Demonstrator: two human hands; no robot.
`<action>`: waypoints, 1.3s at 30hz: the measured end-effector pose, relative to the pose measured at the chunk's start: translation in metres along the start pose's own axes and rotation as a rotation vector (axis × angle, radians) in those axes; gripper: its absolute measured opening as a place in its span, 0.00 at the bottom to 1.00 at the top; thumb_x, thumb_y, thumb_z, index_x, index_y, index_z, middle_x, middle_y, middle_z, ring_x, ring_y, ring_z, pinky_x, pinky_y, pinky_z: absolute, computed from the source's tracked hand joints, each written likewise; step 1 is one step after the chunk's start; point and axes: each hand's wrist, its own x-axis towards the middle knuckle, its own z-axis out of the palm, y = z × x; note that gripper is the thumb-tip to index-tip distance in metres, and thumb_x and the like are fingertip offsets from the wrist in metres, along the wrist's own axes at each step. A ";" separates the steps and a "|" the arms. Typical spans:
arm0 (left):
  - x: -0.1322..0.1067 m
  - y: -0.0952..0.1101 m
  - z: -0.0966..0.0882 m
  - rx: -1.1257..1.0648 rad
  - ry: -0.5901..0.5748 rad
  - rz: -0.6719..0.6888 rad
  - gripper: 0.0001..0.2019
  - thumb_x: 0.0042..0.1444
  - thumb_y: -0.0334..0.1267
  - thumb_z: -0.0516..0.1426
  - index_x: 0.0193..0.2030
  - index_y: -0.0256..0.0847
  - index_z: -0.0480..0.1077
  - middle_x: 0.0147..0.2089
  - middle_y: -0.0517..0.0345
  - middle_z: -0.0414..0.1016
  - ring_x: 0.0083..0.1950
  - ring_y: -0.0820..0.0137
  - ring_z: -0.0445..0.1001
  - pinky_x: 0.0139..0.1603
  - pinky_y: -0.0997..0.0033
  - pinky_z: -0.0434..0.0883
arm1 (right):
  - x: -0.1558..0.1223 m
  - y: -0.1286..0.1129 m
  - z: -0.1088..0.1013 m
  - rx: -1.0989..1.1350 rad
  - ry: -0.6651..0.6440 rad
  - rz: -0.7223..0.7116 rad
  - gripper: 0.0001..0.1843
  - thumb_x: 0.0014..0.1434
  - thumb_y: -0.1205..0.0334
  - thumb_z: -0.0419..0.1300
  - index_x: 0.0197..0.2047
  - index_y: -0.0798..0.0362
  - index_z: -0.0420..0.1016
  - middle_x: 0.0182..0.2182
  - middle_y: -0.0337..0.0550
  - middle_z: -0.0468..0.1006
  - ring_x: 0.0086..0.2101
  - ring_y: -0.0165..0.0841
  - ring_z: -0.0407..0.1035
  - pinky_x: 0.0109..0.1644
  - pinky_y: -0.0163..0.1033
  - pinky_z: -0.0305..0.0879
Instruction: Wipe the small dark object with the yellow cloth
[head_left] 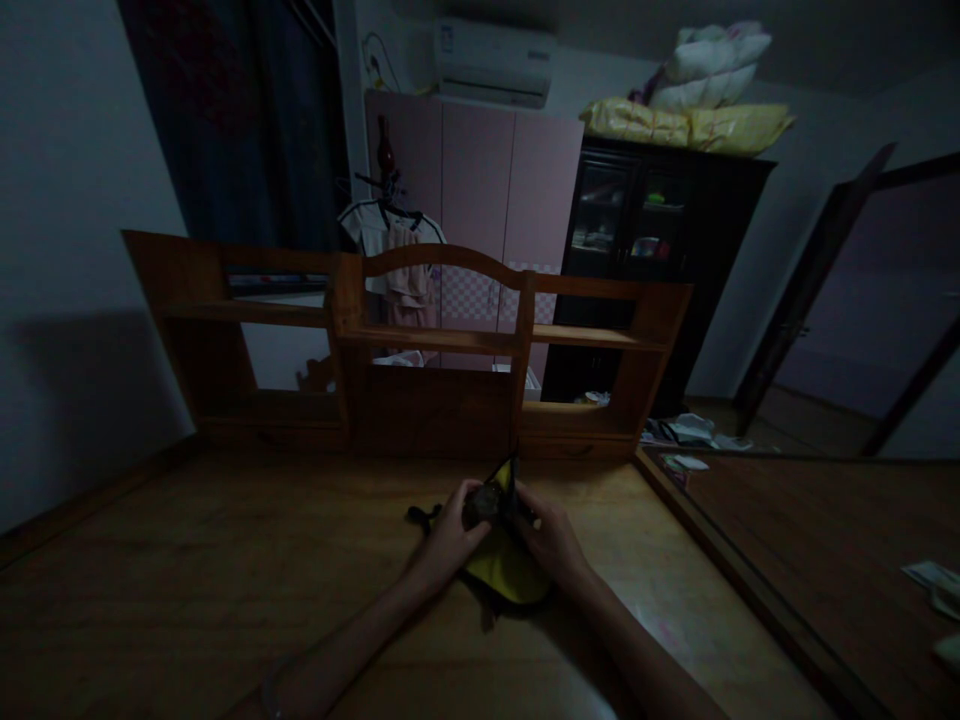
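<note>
A yellow-green cloth piece with black edging (pixel 504 568), perhaps a small bag, lies on the wooden surface with one corner raised to a point. My left hand (pixel 448 540) is closed around a dark, rounded object (pixel 484 506) at the cloth's left side; the dim light hides what kind it is. With fingers pinched on the cloth's black edge, my right hand (pixel 556 545) holds up its right side. A black strap or cord (pixel 424 515) sticks out to the left, beyond my left hand.
A wooden shelf unit (pixel 431 343) stands across the far edge of the surface (pixel 300 560). A raised wooden rail (pixel 720 560) runs along the right. Behind are a pink wardrobe (pixel 476 180), a dark cabinet (pixel 660 200) and hanging clothes (pixel 409 260).
</note>
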 end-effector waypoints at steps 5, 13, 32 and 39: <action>-0.001 0.001 0.000 0.031 -0.001 -0.015 0.20 0.51 0.30 0.58 0.51 0.41 0.62 0.51 0.53 0.73 0.53 0.64 0.72 0.55 0.64 0.67 | 0.000 0.002 -0.001 -0.012 0.017 0.009 0.20 0.60 0.69 0.56 0.54 0.44 0.74 0.48 0.37 0.78 0.47 0.39 0.73 0.50 0.42 0.69; 0.003 -0.022 0.001 0.084 0.029 0.032 0.24 0.49 0.31 0.61 0.55 0.41 0.67 0.55 0.50 0.71 0.58 0.60 0.69 0.61 0.59 0.65 | -0.002 0.006 -0.001 -0.084 0.034 0.017 0.19 0.60 0.70 0.56 0.52 0.44 0.75 0.48 0.39 0.79 0.47 0.40 0.73 0.51 0.43 0.69; 0.001 -0.014 -0.001 0.147 0.007 0.066 0.26 0.49 0.31 0.62 0.57 0.44 0.67 0.55 0.52 0.70 0.57 0.60 0.69 0.60 0.61 0.66 | -0.001 -0.001 -0.002 -0.156 -0.051 -0.129 0.27 0.63 0.72 0.51 0.62 0.43 0.65 0.59 0.40 0.69 0.58 0.38 0.64 0.62 0.47 0.62; 0.002 -0.016 0.004 0.132 0.058 0.033 0.23 0.50 0.37 0.64 0.54 0.42 0.70 0.52 0.52 0.74 0.54 0.60 0.72 0.57 0.62 0.68 | 0.000 -0.002 -0.002 -0.224 -0.023 -0.146 0.26 0.63 0.72 0.51 0.62 0.41 0.66 0.58 0.39 0.71 0.55 0.40 0.68 0.59 0.49 0.65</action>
